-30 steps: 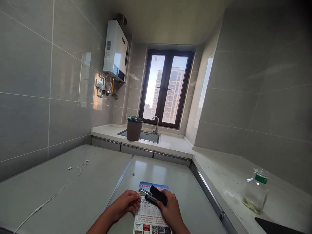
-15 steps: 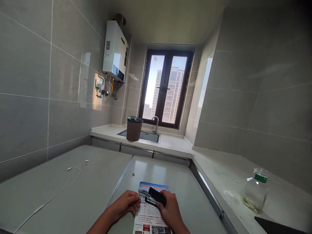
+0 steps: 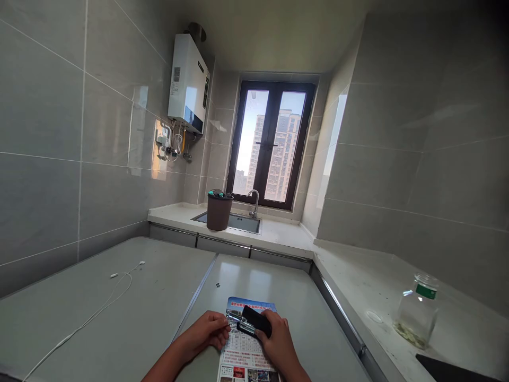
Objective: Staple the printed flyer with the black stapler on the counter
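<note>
A black stapler [image 3: 257,321] is gripped in my right hand [image 3: 280,339], its top lifted away from the silvery metal rail [image 3: 235,317]. The rail points left, toward my left hand [image 3: 209,329]. Thumb and forefinger of that hand are pinched together at the rail's front end; whatever is between them is too small to make out. Beneath the stapler and both hands lies a printed leaflet [image 3: 242,344] with a blue top edge, partly covered by my right hand. Small dark pieces, perhaps staples [image 3: 217,285], rest on the table beyond the leaflet.
A white cable [image 3: 95,314] trails over the left half of the pale table [image 3: 159,289]. On the right counter stand a glass jar [image 3: 417,313] and a dark flat object [image 3: 449,369]. A brown bin [image 3: 218,212] is by the sink [image 3: 246,224] at the back.
</note>
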A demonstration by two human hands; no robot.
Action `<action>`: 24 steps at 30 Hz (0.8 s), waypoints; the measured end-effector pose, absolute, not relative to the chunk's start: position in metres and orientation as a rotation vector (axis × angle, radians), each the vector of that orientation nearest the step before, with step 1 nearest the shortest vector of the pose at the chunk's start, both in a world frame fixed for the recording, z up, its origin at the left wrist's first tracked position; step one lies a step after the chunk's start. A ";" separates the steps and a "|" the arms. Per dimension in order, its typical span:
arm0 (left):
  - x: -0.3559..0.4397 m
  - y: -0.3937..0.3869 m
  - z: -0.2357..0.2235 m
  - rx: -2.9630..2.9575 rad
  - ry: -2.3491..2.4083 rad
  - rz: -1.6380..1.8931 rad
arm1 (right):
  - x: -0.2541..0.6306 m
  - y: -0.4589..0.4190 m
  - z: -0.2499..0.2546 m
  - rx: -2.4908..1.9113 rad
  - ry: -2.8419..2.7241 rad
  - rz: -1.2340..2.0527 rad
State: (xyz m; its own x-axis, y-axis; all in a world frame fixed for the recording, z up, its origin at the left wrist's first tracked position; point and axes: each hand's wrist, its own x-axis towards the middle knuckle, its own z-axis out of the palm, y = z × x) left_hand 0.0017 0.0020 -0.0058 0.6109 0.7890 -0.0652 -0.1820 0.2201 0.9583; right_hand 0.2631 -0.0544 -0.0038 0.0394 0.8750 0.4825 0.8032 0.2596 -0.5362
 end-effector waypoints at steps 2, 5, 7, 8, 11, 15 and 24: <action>0.001 0.000 -0.004 1.182 0.630 0.735 | 0.263 -0.055 -0.003 -1.535 -1.771 0.104; 0.002 -0.004 0.000 1.225 0.618 0.714 | 0.263 -0.055 -0.001 -1.530 -1.791 0.092; 0.002 -0.007 0.003 1.266 0.604 0.690 | 0.262 -0.056 0.002 -1.521 -1.796 0.069; 0.002 -0.008 0.004 1.290 0.595 0.680 | 0.262 -0.056 0.004 -1.512 -1.799 0.043; 0.002 -0.011 0.006 1.355 0.574 0.664 | 0.259 -0.060 0.010 -1.446 -1.862 -0.105; 0.003 -0.013 0.008 1.431 0.570 0.676 | 0.249 -0.072 0.013 -1.180 -2.125 -0.417; 0.005 -0.020 0.010 1.519 0.568 0.671 | 0.228 -0.078 0.000 -0.866 -2.290 -0.670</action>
State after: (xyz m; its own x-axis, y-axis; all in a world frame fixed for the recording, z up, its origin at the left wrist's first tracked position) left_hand 0.0050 -0.0200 0.0098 0.7030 0.7074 0.0731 -0.0441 -0.0592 0.9973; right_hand 0.2277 -0.0780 0.0003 -0.6113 0.4113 0.6761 0.7109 0.6608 0.2408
